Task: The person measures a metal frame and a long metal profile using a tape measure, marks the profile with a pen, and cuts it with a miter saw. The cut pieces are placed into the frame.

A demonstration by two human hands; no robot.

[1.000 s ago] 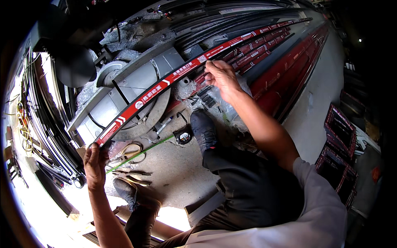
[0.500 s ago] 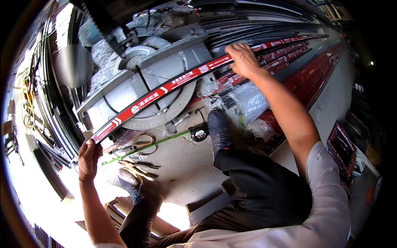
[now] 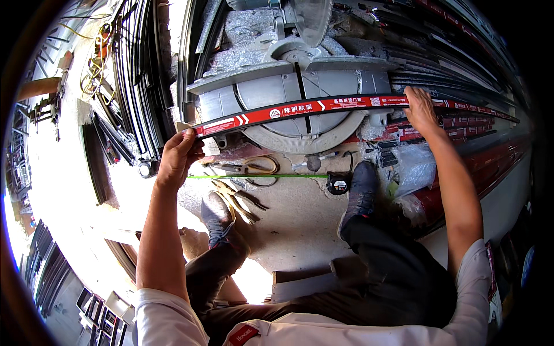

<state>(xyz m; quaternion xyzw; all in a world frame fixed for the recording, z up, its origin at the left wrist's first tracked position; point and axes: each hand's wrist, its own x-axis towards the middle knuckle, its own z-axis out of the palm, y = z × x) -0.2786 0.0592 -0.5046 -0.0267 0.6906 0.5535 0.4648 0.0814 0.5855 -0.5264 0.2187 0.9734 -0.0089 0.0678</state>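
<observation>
A long, narrow black profile bar (image 3: 306, 108) with red printed film along its face lies across the front of a mitre saw's grey table (image 3: 262, 92). My left hand (image 3: 178, 155) pinches the bar's left end between thumb and fingers, just beyond the saw table. Further right, my right hand (image 3: 421, 111) grips the bar from above, fingers curled over its far edge. The bar runs on past this hand to the right. Behind the bar, the round saw blade (image 3: 314, 20) is raised over the slotted table.
A black tape measure (image 3: 338, 183) lies on the floor with its green tape (image 3: 259, 176) pulled out leftward. Scissors (image 3: 254, 167) and gloves (image 3: 234, 202) are near my left shoe. Black profiles (image 3: 138, 75) stretch along the left; red-filmed bars (image 3: 461, 130) and plastic wrap (image 3: 415, 164) are right.
The whole view has turned and shifted, so the saw and bar now appear nearly level and further right. Both hands keep their hold on the bar, which stays across the saw table.
</observation>
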